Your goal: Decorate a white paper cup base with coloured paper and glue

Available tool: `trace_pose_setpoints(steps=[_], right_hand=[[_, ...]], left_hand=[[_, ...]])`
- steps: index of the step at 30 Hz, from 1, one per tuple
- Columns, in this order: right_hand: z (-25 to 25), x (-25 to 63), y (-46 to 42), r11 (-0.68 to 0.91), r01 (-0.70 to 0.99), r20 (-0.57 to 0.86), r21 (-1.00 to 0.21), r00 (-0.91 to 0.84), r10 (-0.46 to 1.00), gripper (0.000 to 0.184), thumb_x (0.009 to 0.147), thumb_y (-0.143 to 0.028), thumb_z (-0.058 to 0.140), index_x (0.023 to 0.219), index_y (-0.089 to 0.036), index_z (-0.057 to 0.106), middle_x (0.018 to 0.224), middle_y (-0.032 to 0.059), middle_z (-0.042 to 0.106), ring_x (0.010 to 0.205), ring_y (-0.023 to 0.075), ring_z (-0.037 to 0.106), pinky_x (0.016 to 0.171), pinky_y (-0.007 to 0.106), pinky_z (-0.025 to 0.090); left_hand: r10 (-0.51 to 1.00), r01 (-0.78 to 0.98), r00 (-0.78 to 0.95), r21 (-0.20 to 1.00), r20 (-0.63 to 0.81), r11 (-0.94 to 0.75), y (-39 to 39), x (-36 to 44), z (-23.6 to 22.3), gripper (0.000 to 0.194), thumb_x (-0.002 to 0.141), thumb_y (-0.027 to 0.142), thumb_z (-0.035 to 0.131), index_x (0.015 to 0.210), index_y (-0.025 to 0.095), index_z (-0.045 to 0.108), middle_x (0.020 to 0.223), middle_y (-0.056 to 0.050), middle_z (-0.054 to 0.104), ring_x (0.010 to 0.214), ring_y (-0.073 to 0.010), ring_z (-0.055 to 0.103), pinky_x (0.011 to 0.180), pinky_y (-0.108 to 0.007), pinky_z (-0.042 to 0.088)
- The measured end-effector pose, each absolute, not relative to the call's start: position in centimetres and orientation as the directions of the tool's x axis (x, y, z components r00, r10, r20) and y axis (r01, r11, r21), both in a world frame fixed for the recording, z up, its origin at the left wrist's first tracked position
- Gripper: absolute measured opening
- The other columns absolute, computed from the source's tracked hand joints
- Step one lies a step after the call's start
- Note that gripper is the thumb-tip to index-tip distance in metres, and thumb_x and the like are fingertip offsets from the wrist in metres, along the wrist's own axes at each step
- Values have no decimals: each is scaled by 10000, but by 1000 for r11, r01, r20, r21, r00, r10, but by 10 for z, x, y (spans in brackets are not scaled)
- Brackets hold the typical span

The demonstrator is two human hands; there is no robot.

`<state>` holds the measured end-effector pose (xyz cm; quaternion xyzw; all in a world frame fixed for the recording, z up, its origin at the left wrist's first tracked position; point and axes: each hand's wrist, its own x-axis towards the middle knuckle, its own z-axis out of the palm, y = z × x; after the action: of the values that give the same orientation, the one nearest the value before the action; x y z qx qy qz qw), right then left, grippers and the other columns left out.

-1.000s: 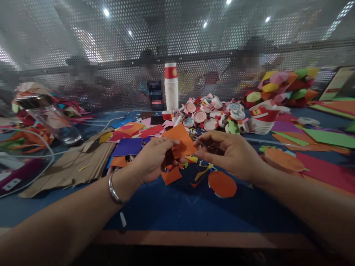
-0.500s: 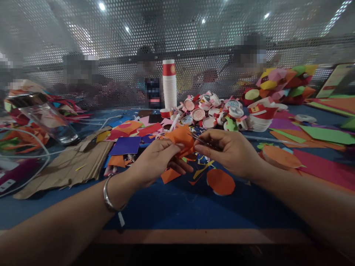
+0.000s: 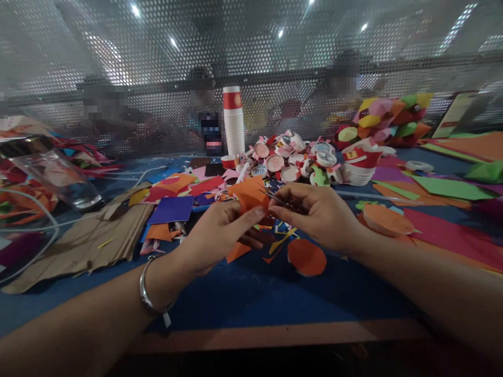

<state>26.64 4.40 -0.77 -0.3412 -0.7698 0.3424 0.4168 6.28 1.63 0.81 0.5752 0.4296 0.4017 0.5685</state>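
Note:
Orange paper (image 3: pixel 248 191) is pinched between the thumb and fingers of my left hand (image 3: pixel 216 230), above the middle of the blue table. My right hand (image 3: pixel 320 213) is closed around small scissors (image 3: pixel 275 198); their thin blades point left at the paper's right edge, and the handles are hidden by my fingers. Below the hands lie an orange round piece (image 3: pixel 307 257) with a pale underside, an orange scrap (image 3: pixel 238 252) and thin yellow paper offcuts (image 3: pixel 283 241).
A tall stack of paper cups (image 3: pixel 233 123) stands behind a heap of cut cup bottoms (image 3: pixel 275 162). On the left are flattened brown paper (image 3: pixel 86 246) and a glass bottle (image 3: pixel 63 175). Coloured sheets (image 3: pixel 451 235) spread at right. People sit beyond the perforated screen (image 3: pixel 259 57).
The whole view has shifted, so the table things appear slightly farther left. The orange paper has turned in my left hand and shows a flatter face. Both hands keep their hold.

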Motion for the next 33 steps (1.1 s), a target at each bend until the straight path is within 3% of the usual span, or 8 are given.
trace_pose_setpoints(steps=[3, 7, 12, 17, 21, 29, 33], right_hand=[[-6, 266, 42, 582, 236, 452, -778, -433, 780, 161, 930, -357, 679, 903, -202, 646, 815, 21, 605, 697, 158, 549, 631, 300, 441], [-5, 265, 38, 714, 229, 567, -661, -471, 676, 90, 934, -295, 682, 926, -210, 652, 984, 58, 630, 852, 182, 592, 740, 308, 469], [-6, 263, 35, 621, 257, 435, -741, -520, 735, 140, 977, -348, 620, 930, -218, 645, 794, 2, 616, 672, 138, 535, 617, 272, 428], [-5, 262, 36, 598, 259, 445, -758, -465, 766, 140, 957, -339, 637, 906, -209, 639, 770, -6, 618, 653, 129, 516, 591, 262, 397], [-1, 263, 36, 586, 263, 458, -767, -417, 785, 206, 954, -396, 645, 886, -202, 624, 740, -10, 591, 630, 129, 503, 574, 267, 388], [-4, 261, 36, 569, 251, 453, -783, -396, 799, 219, 936, -420, 659, 872, -214, 619, 781, 10, 615, 672, 150, 521, 614, 278, 422], [-4, 260, 35, 539, 210, 428, -815, -409, 806, 213, 926, -420, 679, 879, -218, 635, 751, 2, 610, 643, 146, 522, 591, 274, 421]], left_hand=[[942, -97, 321, 987, -94, 131, 23, 60, 5, 249, 856, 379, 768, 800, 137, 770, 796, -73, 782, 653, -176, 749, 626, -256, 607], [926, -70, 327, 972, -190, 224, 29, 57, 7, 205, 776, 303, 841, 765, 107, 780, 729, -100, 782, 650, -169, 750, 609, -218, 570], [923, -47, 334, 975, -188, 216, 31, 54, 8, 105, 781, 215, 800, 772, 110, 797, 747, -110, 787, 664, -171, 749, 630, -233, 567], [934, -37, 346, 994, -87, 106, 28, 58, 7, 89, 804, 154, 722, 819, 160, 810, 767, -70, 788, 661, -169, 751, 619, -239, 576], [924, -17, 369, 993, -100, 114, 23, 59, 7, 127, 796, 196, 744, 891, 164, 821, 790, -68, 794, 642, -167, 745, 627, -251, 594], [906, -236, 408, 945, -114, 225, 24, 63, 4, 202, 675, 194, 875, 852, 143, 790, 796, -61, 775, 704, -170, 738, 680, -258, 598], [922, -309, 370, 921, -115, 239, 24, 65, 4, 146, 729, 146, 827, 840, 156, 733, 789, -35, 759, 698, -156, 730, 675, -258, 595]])
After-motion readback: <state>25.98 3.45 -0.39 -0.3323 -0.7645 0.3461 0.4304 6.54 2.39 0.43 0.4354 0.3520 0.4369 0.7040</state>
